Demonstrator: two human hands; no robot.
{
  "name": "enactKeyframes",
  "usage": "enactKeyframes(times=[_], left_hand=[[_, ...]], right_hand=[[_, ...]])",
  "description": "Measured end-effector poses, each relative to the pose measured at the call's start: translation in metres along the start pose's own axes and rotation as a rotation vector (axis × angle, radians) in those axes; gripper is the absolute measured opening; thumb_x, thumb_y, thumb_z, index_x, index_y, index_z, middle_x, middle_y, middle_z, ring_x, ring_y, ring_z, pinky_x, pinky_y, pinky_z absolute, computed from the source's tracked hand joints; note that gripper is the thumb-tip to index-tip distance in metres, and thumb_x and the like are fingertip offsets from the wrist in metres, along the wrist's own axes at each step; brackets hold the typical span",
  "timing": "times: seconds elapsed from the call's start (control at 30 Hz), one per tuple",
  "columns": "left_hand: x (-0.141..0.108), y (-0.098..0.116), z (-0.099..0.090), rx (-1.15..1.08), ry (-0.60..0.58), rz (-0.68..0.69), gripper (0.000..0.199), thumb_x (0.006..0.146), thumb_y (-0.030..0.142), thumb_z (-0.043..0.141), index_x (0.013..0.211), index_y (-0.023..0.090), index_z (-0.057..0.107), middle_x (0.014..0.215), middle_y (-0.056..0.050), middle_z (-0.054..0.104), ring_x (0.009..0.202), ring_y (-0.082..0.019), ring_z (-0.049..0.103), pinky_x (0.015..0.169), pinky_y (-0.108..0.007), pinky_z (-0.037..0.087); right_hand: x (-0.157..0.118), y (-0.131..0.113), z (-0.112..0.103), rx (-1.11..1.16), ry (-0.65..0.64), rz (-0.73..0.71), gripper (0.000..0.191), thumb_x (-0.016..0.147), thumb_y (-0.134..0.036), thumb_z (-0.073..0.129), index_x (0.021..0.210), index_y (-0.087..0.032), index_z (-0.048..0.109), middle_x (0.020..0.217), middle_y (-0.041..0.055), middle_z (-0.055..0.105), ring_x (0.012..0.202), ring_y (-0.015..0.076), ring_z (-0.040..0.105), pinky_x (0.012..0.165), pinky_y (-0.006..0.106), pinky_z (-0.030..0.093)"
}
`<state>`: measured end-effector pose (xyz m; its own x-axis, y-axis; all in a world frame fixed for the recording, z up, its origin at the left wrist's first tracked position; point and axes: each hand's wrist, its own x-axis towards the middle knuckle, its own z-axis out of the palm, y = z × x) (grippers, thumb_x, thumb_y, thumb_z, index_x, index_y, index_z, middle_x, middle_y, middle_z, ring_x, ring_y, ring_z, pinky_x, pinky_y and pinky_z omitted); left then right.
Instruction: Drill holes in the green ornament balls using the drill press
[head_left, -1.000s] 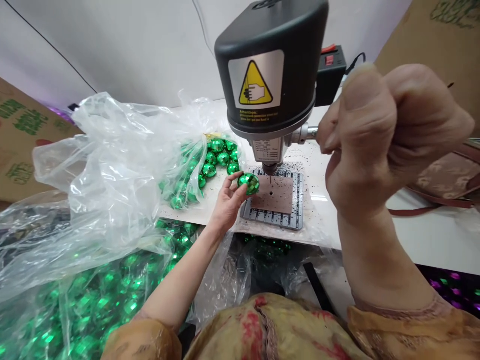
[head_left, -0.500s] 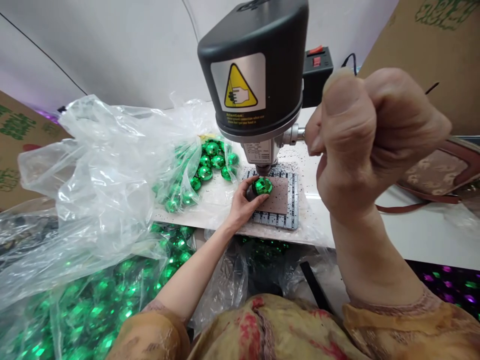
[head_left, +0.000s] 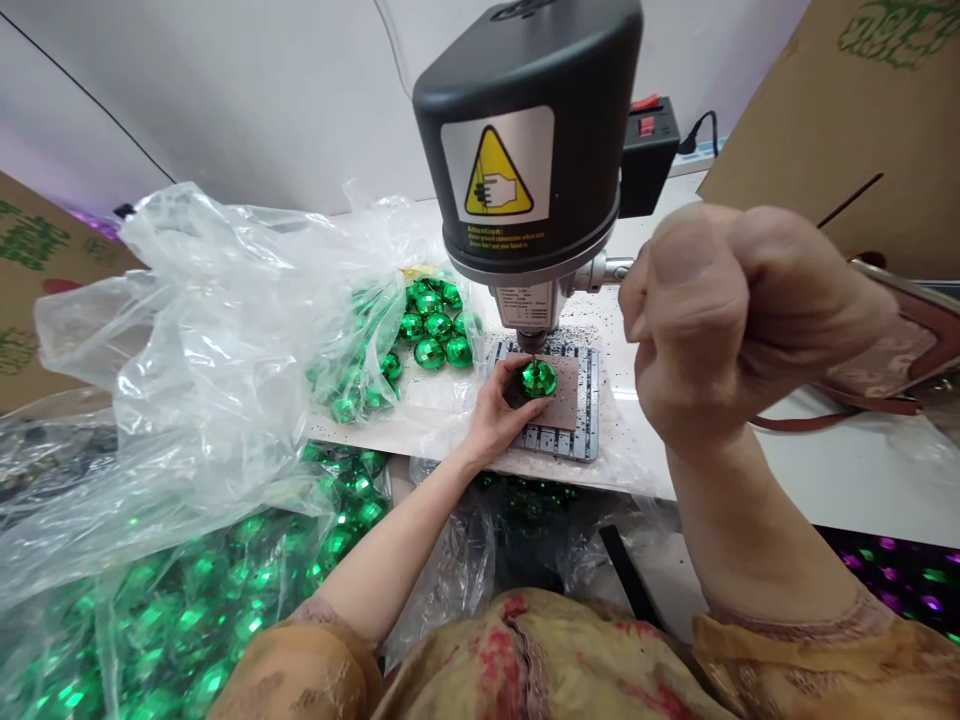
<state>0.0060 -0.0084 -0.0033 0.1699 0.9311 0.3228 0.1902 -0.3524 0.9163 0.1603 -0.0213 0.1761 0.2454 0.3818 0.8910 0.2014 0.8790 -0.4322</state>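
My left hand [head_left: 501,408] holds a shiny green faceted ball [head_left: 538,379] between thumb and fingers, on a brown pad [head_left: 561,412] over the slotted metal base plate [head_left: 591,400]. Right above the ball is the chuck and thin bit of a bench drill press [head_left: 529,150], whose black housing bears a yellow warning label. The bit seems to meet the ball's top. On the right, my right hand [head_left: 750,310] is closed in a fist at the end of the drill's metal lever [head_left: 616,270]; the grip itself is hidden inside the fingers.
Several green balls [head_left: 429,352] spill from a clear plastic bag [head_left: 217,290] on the white table [head_left: 765,465]. More green balls [head_left: 172,610] lie bagged below, left. Dark shavings surround the plate. A black switch box [head_left: 651,150], cardboard boxes [head_left: 795,110] and a brown bag [head_left: 911,350] stand behind and right.
My right hand has come down a little with the lever, and the bit now shows at the ball's top. My left hand and the ball have shifted slightly right under the chuck.
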Motion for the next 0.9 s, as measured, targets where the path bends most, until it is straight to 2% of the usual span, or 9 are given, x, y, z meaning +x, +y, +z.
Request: enactKeyframes(times=[0.07, 0.17, 0.37, 0.47, 0.57, 0.73, 0.9], left_hand=[[0.000, 0.003, -0.001, 0.012, 0.005, 0.003, 0.052, 0.077, 0.036, 0.081, 0.120, 0.021, 0.055, 0.122, -0.009, 0.064, 0.115, -0.024, 0.062, 0.102, -0.041, 0.050], [0.000, 0.008, -0.001, 0.040, 0.017, -0.004, 0.047, 0.077, 0.033, 0.081, 0.115, 0.020, 0.056, 0.120, -0.009, 0.065, 0.113, -0.024, 0.063, 0.099, -0.040, 0.051], [0.000, 0.014, 0.000, 0.059, 0.031, -0.016, 0.048, 0.076, 0.030, 0.080, 0.116, 0.019, 0.057, 0.118, -0.009, 0.067, 0.111, -0.023, 0.064, 0.097, -0.038, 0.051], [0.000, 0.015, 0.001, 0.058, 0.034, -0.010, 0.049, 0.076, 0.031, 0.080, 0.118, 0.020, 0.057, 0.117, -0.009, 0.067, 0.111, -0.024, 0.064, 0.099, -0.039, 0.050], [0.000, 0.012, 0.001, 0.045, 0.028, 0.003, 0.049, 0.078, 0.033, 0.079, 0.119, 0.020, 0.056, 0.118, -0.009, 0.067, 0.113, -0.023, 0.063, 0.100, -0.039, 0.050], [-0.001, 0.004, 0.001, -0.013, 0.005, 0.006, 0.053, 0.078, 0.037, 0.079, 0.122, 0.021, 0.054, 0.124, -0.009, 0.063, 0.118, -0.023, 0.061, 0.105, -0.040, 0.048], [-0.002, -0.001, 0.002, -0.037, 0.004, 0.012, 0.054, 0.079, 0.041, 0.079, 0.122, 0.022, 0.053, 0.126, -0.010, 0.061, 0.120, -0.024, 0.060, 0.107, -0.042, 0.047]], right_hand=[[-0.004, 0.002, -0.001, -0.011, -0.019, -0.003, 0.055, 0.092, -0.029, 0.055, 0.051, -0.021, 0.020, 0.050, -0.0030, 0.024, 0.046, 0.0055, 0.029, 0.051, 0.030, 0.025], [-0.012, 0.007, -0.002, -0.023, -0.018, -0.009, 0.052, 0.092, -0.026, 0.054, 0.050, -0.020, 0.022, 0.047, -0.0030, 0.029, 0.045, 0.0073, 0.030, 0.049, 0.032, 0.029], [-0.022, 0.021, 0.000, -0.072, 0.124, -0.247, 0.046, 0.088, -0.015, 0.056, 0.054, -0.018, 0.024, 0.047, -0.0052, 0.032, 0.042, 0.0057, 0.039, 0.043, 0.027, 0.034], [-0.021, 0.025, 0.004, -0.023, 0.143, -0.306, 0.046, 0.089, -0.015, 0.054, 0.058, -0.019, 0.019, 0.047, -0.0056, 0.027, 0.039, 0.0053, 0.034, 0.040, 0.026, 0.034], [-0.022, 0.027, 0.006, -0.003, 0.150, -0.297, 0.046, 0.090, -0.016, 0.052, 0.059, -0.019, 0.018, 0.048, -0.0054, 0.024, 0.039, 0.0049, 0.028, 0.038, 0.026, 0.030], [-0.029, 0.030, 0.002, -0.010, 0.129, -0.369, 0.046, 0.085, -0.013, 0.055, 0.058, -0.020, 0.019, 0.049, -0.0054, 0.030, 0.040, 0.0052, 0.034, 0.038, 0.026, 0.031], [-0.033, 0.032, -0.002, -0.011, 0.080, -0.362, 0.043, 0.085, -0.013, 0.054, 0.059, -0.020, 0.021, 0.050, -0.0052, 0.031, 0.040, 0.0050, 0.033, 0.038, 0.025, 0.032]])
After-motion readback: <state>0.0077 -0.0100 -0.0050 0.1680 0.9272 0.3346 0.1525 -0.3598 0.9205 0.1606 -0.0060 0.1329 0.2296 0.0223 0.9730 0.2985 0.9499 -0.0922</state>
